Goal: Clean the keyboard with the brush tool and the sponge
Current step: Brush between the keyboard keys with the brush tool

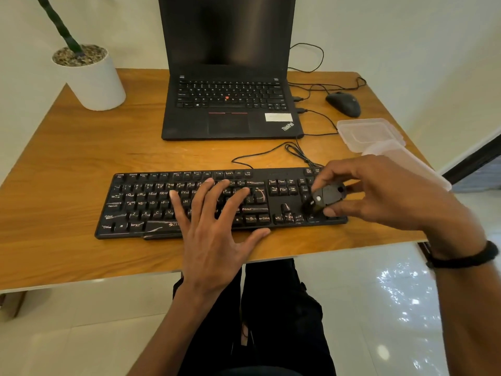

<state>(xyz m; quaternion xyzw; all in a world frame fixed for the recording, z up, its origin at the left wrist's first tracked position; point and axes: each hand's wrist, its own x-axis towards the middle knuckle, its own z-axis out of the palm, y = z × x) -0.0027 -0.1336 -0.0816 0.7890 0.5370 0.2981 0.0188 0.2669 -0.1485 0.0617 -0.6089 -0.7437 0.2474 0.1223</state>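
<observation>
A black keyboard (pixel 141 204) streaked with pale dust lies across the front of the wooden table (pixel 67 164). My left hand (pixel 214 226) rests flat on its middle keys, fingers spread. Over the keyboard's right end, above the number pad, my right hand (pixel 385 194) grips a small black brush tool (pixel 326 198) between thumb and fingers. The tool's lower end touches or nearly touches the keys. No sponge shows in this view.
An open black laptop (pixel 230 104) stands behind the keyboard, with a wired mouse (pixel 343 103) to its right. Cables (pixel 271 151) loop between them. A clear plastic container and lid (pixel 371 134) sit at the right edge. A white plant pot (pixel 92 80) occupies the far left corner.
</observation>
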